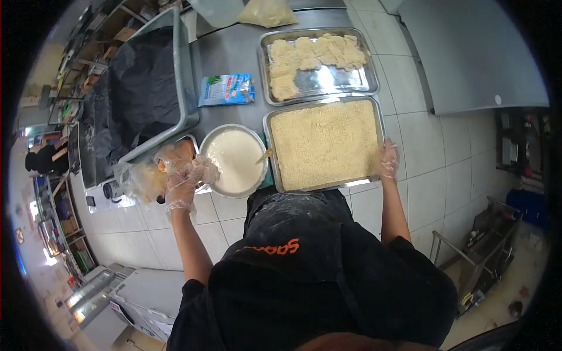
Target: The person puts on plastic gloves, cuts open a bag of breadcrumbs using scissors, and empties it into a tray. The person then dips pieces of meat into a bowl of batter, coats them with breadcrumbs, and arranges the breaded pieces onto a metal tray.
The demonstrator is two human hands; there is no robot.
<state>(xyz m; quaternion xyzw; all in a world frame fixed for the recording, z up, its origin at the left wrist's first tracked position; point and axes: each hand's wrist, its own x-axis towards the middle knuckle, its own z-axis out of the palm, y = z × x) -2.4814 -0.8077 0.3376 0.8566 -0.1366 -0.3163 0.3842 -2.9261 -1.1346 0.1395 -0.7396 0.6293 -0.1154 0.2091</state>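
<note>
My left hand [188, 180], in a clear plastic glove, is over a small metal tray [194, 142] beside the bowl. Its fingers look curled together, and the crinkled glove hides what they hold, if anything. A clear plastic bag [143, 178] with orange-brown contents lies against that hand. Just right of it stands a round metal bowl of creamy white batter [234, 161]. My right hand [389, 161], also gloved, grips the right rim of a rectangular metal tray [277, 186]. Pale yellow crumbs [328, 143] fill this tray evenly.
Behind the crumbs, another metal tray [357, 88] holds flat crumbed pieces [316, 51]. A blue-and-white packet [227, 89] lies on the steel table [219, 58]. At left stands a large grey tub [186, 99] lined with black plastic [137, 82]. A bag of pale crumbs [267, 13] sits at the back.
</note>
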